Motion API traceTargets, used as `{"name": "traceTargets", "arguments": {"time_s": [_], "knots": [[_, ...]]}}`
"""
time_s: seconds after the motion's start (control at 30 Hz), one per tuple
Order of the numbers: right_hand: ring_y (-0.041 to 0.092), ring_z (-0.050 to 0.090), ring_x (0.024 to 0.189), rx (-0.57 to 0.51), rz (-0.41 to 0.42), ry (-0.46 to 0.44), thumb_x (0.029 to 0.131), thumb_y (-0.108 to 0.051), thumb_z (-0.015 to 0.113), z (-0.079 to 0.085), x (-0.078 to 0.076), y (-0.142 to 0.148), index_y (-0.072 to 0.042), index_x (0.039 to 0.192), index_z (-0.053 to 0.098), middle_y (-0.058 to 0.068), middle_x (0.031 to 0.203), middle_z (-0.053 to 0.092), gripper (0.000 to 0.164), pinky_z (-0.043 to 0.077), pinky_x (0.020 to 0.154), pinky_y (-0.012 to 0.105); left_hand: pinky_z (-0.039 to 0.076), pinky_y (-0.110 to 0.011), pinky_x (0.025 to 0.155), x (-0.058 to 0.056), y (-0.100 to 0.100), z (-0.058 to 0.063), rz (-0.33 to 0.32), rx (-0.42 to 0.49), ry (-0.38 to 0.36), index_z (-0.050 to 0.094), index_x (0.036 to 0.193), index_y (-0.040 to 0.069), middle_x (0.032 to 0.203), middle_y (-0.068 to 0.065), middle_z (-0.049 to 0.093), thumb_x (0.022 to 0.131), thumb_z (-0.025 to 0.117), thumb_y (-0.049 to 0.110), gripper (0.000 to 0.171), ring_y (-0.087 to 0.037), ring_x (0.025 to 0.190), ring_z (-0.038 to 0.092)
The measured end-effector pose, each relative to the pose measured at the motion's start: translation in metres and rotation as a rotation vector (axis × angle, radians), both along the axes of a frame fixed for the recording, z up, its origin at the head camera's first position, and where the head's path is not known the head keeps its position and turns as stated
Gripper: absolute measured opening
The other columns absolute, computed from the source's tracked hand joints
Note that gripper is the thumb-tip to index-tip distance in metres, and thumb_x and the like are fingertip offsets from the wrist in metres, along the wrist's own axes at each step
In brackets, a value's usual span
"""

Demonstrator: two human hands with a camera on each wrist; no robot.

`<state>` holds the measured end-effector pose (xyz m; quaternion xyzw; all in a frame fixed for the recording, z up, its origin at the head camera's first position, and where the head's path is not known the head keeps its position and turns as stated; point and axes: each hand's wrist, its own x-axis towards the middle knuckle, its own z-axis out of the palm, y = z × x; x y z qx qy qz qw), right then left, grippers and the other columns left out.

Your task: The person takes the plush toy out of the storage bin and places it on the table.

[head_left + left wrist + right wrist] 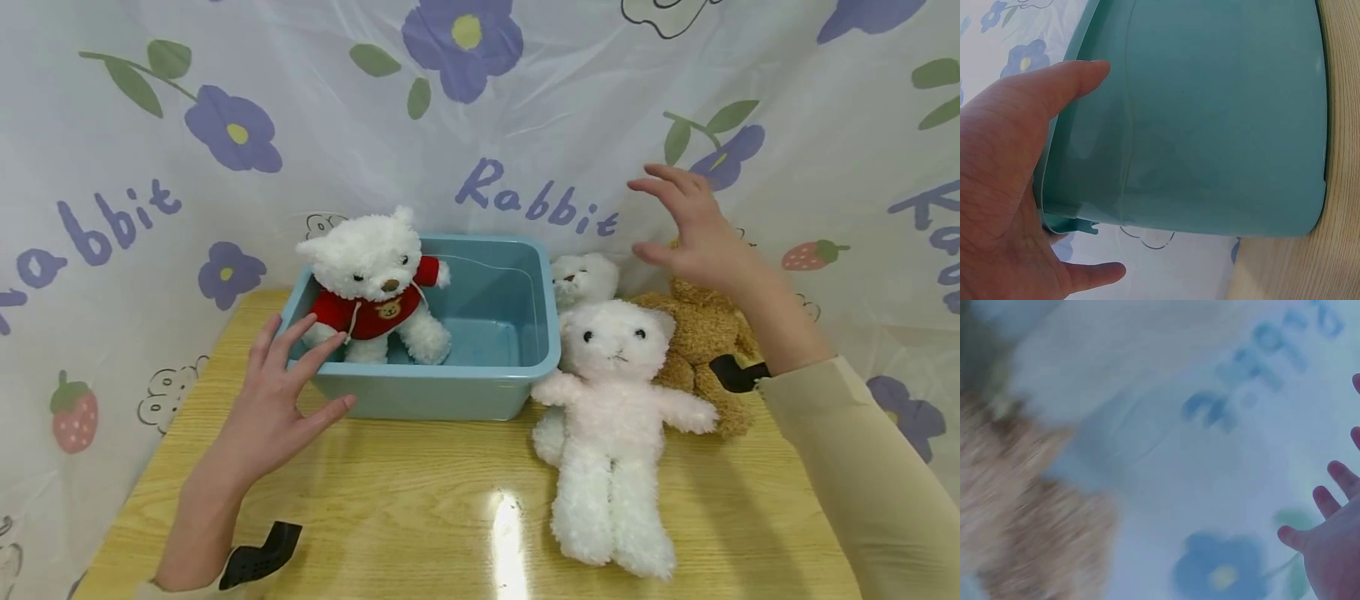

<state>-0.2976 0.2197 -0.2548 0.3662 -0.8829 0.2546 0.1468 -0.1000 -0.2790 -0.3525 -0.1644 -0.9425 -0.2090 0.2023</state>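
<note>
Four plush toys sit within my reach, and I judge every place by the blue bin point(427, 397). Inside its left end sits the white bear in the red top point(373, 292), head and shoulders above the rim, with the bin's right half bare. Just beside the bin's right wall, a second white toy point(588, 277) is mostly hidden behind the pale cat toy point(615, 417), which lies with its legs toward me and one paw seemingly against the bin's front right corner. Farther right of the bin is the brown toy point(703, 342), partly covered. My left hand point(273, 400) is spread at the bin's front left corner, gripping nothing; whether a fingertip touches the rim I cannot tell. My right hand point(693, 233), its fingers apart and loosely bent, hangs over the brown toy and holds nothing. My hands are well apart. As I judge it, an uneven push on that left corner could slide the bin into the cat toy or topple the bear, which sits high. Its hood cords might catch a finger. Right of the bin, the toys overlap, so tugging one could drag its neighbours along.
</note>
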Motion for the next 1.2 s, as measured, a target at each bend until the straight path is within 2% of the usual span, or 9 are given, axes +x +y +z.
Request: {"name": "traceTargets", "arguments": {"time_s": [0.17, 0.3, 0.43, 0.53, 0.67, 0.9, 1.0, 1.1, 1.2], "knots": [[0.039, 0.022, 0.148, 0.083, 0.148, 0.059, 0.089, -0.023, 0.072, 0.018, 0.007, -0.053, -0.008, 0.154, 0.042, 0.019, 0.162, 0.029, 0.073, 0.023, 0.116, 0.064, 0.025, -0.079, 0.106, -0.003, -0.001, 0.000, 0.003, -0.010, -0.001, 0.055, 0.149, 0.015, 0.161, -0.021, 0.030, 0.078, 0.089, 0.026, 0.079, -0.048, 0.152, 0.006], [0.035, 0.026, 0.148, 0.127, 0.271, 0.094, 0.092, -0.026, 0.073, 0.027, 0.026, -0.094, -0.010, 0.154, 0.042, 0.016, 0.162, 0.031, 0.072, 0.029, 0.115, 0.061, 0.027, -0.079, 0.104, -0.004, -0.001, 0.001, 0.007, -0.017, -0.005, 0.055, 0.149, 0.016, 0.161, -0.020, 0.030, 0.078, 0.089, 0.026, 0.079, -0.048, 0.152, 0.006], [0.034, 0.034, 0.144, 0.102, 0.417, 0.220, 0.092, -0.027, 0.073, 0.037, 0.043, -0.131, -0.008, 0.151, 0.047, 0.016, 0.158, 0.039, 0.067, 0.031, 0.116, 0.056, 0.026, -0.079, 0.106, -0.002, -0.002, 0.002, 0.010, -0.018, -0.007, 0.054, 0.149, 0.016, 0.161, -0.021, 0.030, 0.079, 0.089, 0.026, 0.079, -0.048, 0.152, 0.006], [0.034, 0.040, 0.141, 0.063, 0.486, 0.300, 0.092, -0.028, 0.073, 0.041, 0.048, -0.155, -0.007, 0.148, 0.050, 0.017, 0.154, 0.044, 0.064, 0.032, 0.116, 0.051, 0.026, -0.079, 0.106, -0.001, -0.002, 0.003, 0.012, -0.015, -0.014, 0.054, 0.150, 0.016, 0.161, -0.020, 0.029, 0.079, 0.089, 0.026, 0.079, -0.047, 0.153, 0.005], [0.032, 0.042, 0.141, 0.044, 0.505, 0.342, 0.093, -0.028, 0.071, 0.043, 0.041, -0.183, -0.006, 0.148, 0.050, 0.018, 0.153, 0.046, 0.063, 0.031, 0.119, 0.047, 0.026, -0.079, 0.105, 0.001, -0.003, 0.002, 0.012, -0.016, -0.005, 0.054, 0.150, 0.015, 0.162, -0.021, 0.029, 0.079, 0.088, 0.025, 0.079, -0.047, 0.153, 0.004], [0.030, 0.040, 0.143, 0.063, 0.447, 0.371, 0.097, -0.031, 0.067, 0.041, 0.024, -0.221, -0.006, 0.150, 0.049, 0.017, 0.154, 0.045, 0.062, 0.025, 0.121, 0.040, 0.026, -0.078, 0.106, 0.000, -0.002, 0.002, 0.000, -0.014, 0.015, 0.053, 0.150, 0.015, 0.161, -0.021, 0.029, 0.080, 0.088, 0.024, 0.079, -0.048, 0.153, 0.005], [0.030, 0.039, 0.144, 0.071, 0.422, 0.345, 0.096, -0.030, 0.069, 0.040, 0.018, -0.236, -0.007, 0.151, 0.049, 0.017, 0.155, 0.044, 0.063, 0.021, 0.122, 0.040, 0.026, -0.078, 0.106, 0.001, -0.002, 0.002, 0.001, -0.015, 0.020, 0.054, 0.150, 0.015, 0.161, -0.021, 0.030, 0.080, 0.088, 0.024, 0.079, -0.048, 0.152, 0.005], [0.032, 0.038, 0.145, 0.146, 0.405, 0.312, 0.092, -0.033, 0.075, 0.036, 0.014, -0.251, -0.010, 0.153, 0.047, 0.016, 0.158, 0.041, 0.070, 0.021, 0.123, 0.040, 0.026, -0.078, 0.106, 0.002, -0.002, 0.002, 0.004, -0.013, 0.015, 0.054, 0.150, 0.014, 0.161, -0.022, 0.030, 0.080, 0.088, 0.024, 0.078, -0.048, 0.152, 0.005], [0.033, 0.036, 0.146, 0.275, 0.396, 0.300, 0.090, -0.040, 0.078, 0.027, 0.013, -0.263, -0.015, 0.157, 0.043, 0.014, 0.161, 0.037, 0.079, 0.024, 0.122, 0.043, 0.028, -0.079, 0.104, 0.003, -0.001, 0.002, 0.009, -0.014, -0.001, 0.054, 0.150, 0.015, 0.161, -0.021, 0.029, 0.081, 0.088, 0.025, 0.078, -0.048, 0.152, 0.005]]}}
